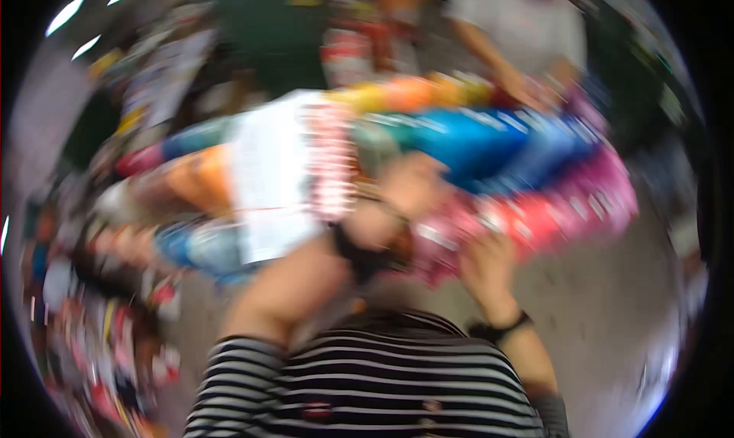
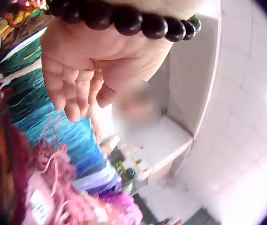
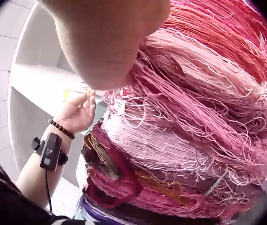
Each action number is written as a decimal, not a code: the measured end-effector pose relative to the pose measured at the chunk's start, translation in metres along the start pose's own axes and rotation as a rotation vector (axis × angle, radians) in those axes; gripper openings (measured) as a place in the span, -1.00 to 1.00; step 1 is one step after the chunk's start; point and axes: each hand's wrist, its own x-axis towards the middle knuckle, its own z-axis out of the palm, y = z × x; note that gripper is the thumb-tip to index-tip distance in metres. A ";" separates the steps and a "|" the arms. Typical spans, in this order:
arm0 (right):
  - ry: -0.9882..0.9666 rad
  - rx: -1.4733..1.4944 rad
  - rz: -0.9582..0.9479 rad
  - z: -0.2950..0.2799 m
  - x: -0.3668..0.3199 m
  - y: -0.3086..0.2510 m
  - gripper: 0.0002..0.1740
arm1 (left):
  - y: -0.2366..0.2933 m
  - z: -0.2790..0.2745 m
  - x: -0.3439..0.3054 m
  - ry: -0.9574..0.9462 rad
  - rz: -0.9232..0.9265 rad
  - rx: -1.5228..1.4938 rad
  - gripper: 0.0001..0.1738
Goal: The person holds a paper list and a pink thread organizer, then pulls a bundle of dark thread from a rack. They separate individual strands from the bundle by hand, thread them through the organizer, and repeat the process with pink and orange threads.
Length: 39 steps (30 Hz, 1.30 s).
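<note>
Hanks of thread lie in coloured rows, with blue thread [image 1: 466, 144] behind pink thread [image 1: 562, 212] in the blurred head view. My left hand [image 1: 413, 186] is over the near middle of the rows. The left wrist view has the left hand [image 2: 79, 70] palm visible, its fingers loosely bent with nothing in them, above blue thread [image 2: 67, 136]. At the front edge, my right hand [image 1: 489, 266] touches the pink hanks. In the right wrist view the right hand [image 3: 110, 42] is against pink thread [image 3: 185, 98], its fingertips hidden.
A white sheet [image 1: 275, 178] with a strip of pink samples lies left of my hands. More hanks, orange [image 1: 202, 182] among them, extend further left. Across the rows, a person in a white top [image 1: 527, 25] has their hands at the far edge.
</note>
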 end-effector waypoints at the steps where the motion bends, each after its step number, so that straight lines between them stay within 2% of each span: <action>1: 0.043 0.040 -0.050 0.002 0.005 -0.005 -0.85 | 0.008 -0.004 -0.006 -0.144 -0.183 -0.249 -0.60; 2: -0.084 0.015 0.004 -0.006 0.004 -0.013 -0.89 | 0.018 -0.003 -0.008 -0.248 -0.200 -0.255 -0.72; 3: -0.103 -0.008 0.009 0.008 -0.005 -0.007 -0.93 | 0.023 0.009 -0.009 -0.352 -0.217 -0.257 -0.79; 4: -0.073 -0.014 -0.060 0.008 -0.003 -0.009 -0.88 | 0.016 0.037 -0.010 -0.258 -0.232 -0.198 -0.83; 6: -0.006 -0.082 -0.195 0.009 0.004 -0.013 -0.84 | 0.014 0.029 -0.007 -0.182 -0.237 -0.172 -0.89; 7: -0.064 -0.131 -0.197 -0.010 0.022 -0.026 -0.71 | 0.017 0.022 -0.009 -0.066 -0.240 -0.244 -0.89; 9: -0.021 -0.088 -0.266 -0.009 0.025 -0.025 -0.70 | 0.017 0.018 -0.015 0.094 -0.249 -0.331 -0.89; 13: -0.136 -0.139 -0.258 -0.011 0.035 -0.027 -0.69 | 0.011 0.000 -0.026 0.190 -0.205 -0.411 -0.85; 16: -0.194 -0.161 -0.249 -0.013 0.038 -0.026 -0.68 | 0.003 -0.005 -0.036 0.330 -0.237 -0.491 -0.87; 17: -0.200 -0.162 -0.250 -0.015 0.041 -0.030 -0.68 | -0.001 -0.009 -0.040 0.273 -0.336 -0.700 -0.89; 20: -0.222 -0.164 -0.256 -0.018 0.049 -0.031 -0.65 | -0.003 -0.017 -0.048 0.261 -0.398 -0.646 -0.91; 23: -0.276 -0.212 -0.258 -0.024 0.059 -0.034 -0.60 | 0.009 -0.020 -0.045 0.288 -0.478 -0.859 -0.91; 25: -0.287 -0.247 -0.129 -0.022 0.061 -0.035 -0.48 | 0.014 -0.016 -0.041 0.269 -0.483 -0.949 -0.91; 28: -0.173 -0.058 -0.076 -0.028 0.074 -0.064 -0.42 | 0.020 -0.011 -0.032 0.241 -0.436 -0.984 -0.92; 31: -0.128 0.081 -0.058 -0.006 0.075 -0.054 -0.47 | 0.025 0.001 -0.023 0.270 -0.366 -0.954 -0.91; 34: -0.213 0.138 0.032 0.001 0.079 -0.047 -0.53 | 0.029 0.007 -0.015 0.267 -0.324 -1.030 -0.91; 35: -0.244 0.192 0.062 0.003 0.080 -0.043 -0.58 | 0.042 -0.017 -0.020 0.209 -0.412 -1.132 -0.90; 39: -0.312 0.096 0.178 0.007 0.079 -0.034 -0.64 | 0.037 0.003 -0.011 0.254 -0.300 -1.055 -0.91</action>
